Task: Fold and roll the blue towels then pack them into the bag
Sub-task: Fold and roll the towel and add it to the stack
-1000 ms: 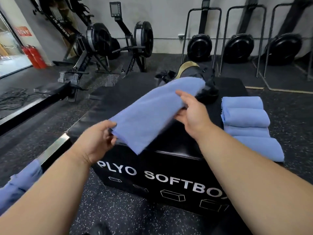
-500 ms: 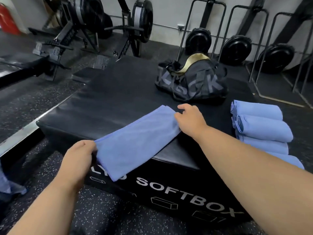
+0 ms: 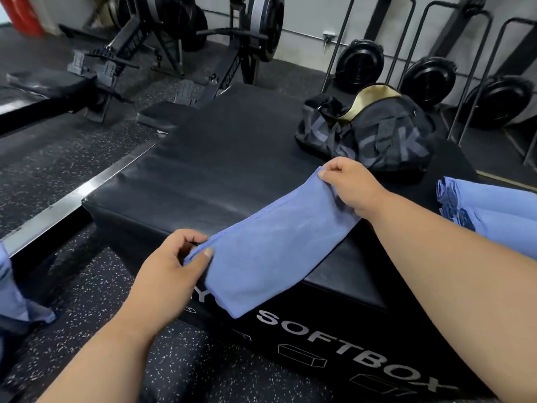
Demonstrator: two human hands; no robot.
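A folded blue towel [image 3: 270,251] lies as a long strip across the near corner of the black soft box [image 3: 226,170], its lower end hanging over the front. My left hand [image 3: 171,269] pinches the towel's near left corner. My right hand [image 3: 348,184] pinches its far corner, lifted slightly off the box. The black duffel bag [image 3: 374,135] sits at the back of the box, its top open and showing a tan lining. Rolled blue towels [image 3: 488,207] lie stacked at the right edge of the box.
More blue cloth [image 3: 17,301] hangs at the far left edge of the view. Rowing machines [image 3: 186,39] stand behind the box on the speckled rubber floor [image 3: 87,286]. Black weight plates and metal racks [image 3: 430,77] line the back wall.
The towel came down from mid-air onto the box's corner. Both hands now pinch its upper edge at the two ends, the right one raised a little. The view dipped and moved closer.
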